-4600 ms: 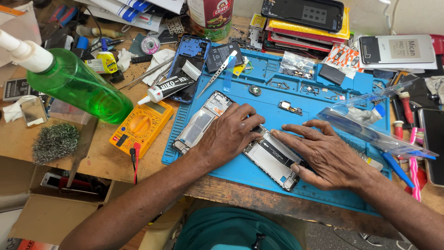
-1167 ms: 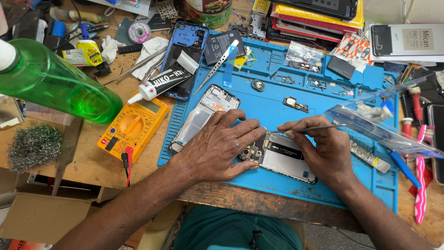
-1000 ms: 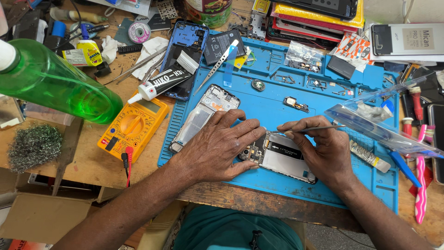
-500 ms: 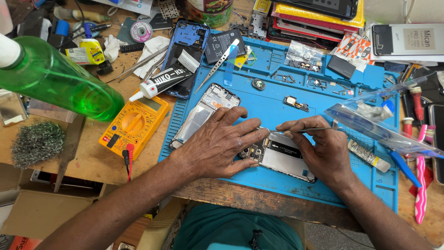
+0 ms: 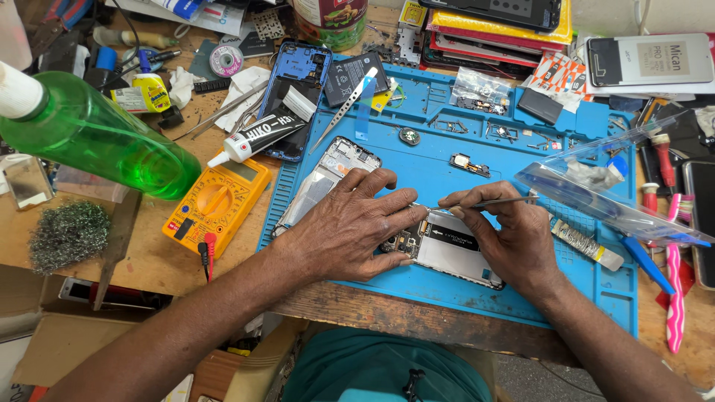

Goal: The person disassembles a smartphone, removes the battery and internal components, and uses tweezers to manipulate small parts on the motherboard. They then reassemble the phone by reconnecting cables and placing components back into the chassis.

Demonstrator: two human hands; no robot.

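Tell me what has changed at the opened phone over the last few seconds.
The right hand, flat on the opened phone before, has taken up thin tweezers, tip near the phone's top edge. The left hand slid right to brace that end. The blue mat, multimeter and green bottle kept their places.

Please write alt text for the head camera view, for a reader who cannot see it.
Over a blue repair mat, the left hand presses down an opened phone while the right hand holds thin metal tweezers at its top edge. A yellow multimeter and a green bottle lie on the cluttered wooden bench to the left.
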